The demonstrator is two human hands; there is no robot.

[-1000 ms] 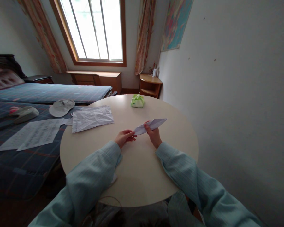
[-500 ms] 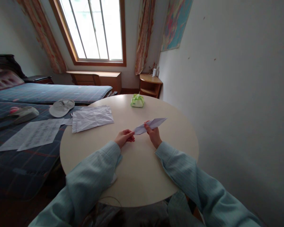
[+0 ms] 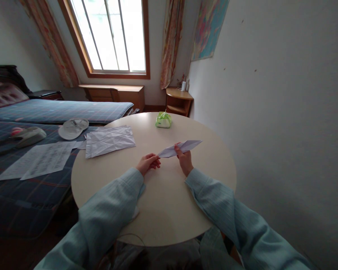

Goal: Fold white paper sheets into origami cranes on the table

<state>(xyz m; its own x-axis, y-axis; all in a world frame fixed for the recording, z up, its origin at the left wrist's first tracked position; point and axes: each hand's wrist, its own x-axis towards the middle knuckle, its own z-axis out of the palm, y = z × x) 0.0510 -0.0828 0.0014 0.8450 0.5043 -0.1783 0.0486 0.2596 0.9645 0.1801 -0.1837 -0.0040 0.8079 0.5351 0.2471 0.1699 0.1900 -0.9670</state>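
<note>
A long, narrow folded white paper [image 3: 186, 145] is held just above the round beige table [image 3: 163, 210]. My right hand [image 3: 183, 160] pinches it near its middle, fingers closed round the fold. My left hand [image 3: 148, 163] is curled, its fingertips pinched together at the paper's pointed left tip; whether they touch the tip I cannot tell. The paper's right end points toward the wall. Both arms wear light blue sleeves.
A crumpled white sheet [image 3: 109, 140] lies on the table's left part and a small green pack [image 3: 163, 120] at its far edge. Left of the table is a bed [image 3: 22, 195] with printed papers [image 3: 39, 160], a white cap [image 3: 73, 128] and a grey object. The wall stands close on the right.
My right hand has lifted the folded paper a little and shifted it right. My left hand's fingers have slid to the paper's very tip.
</note>
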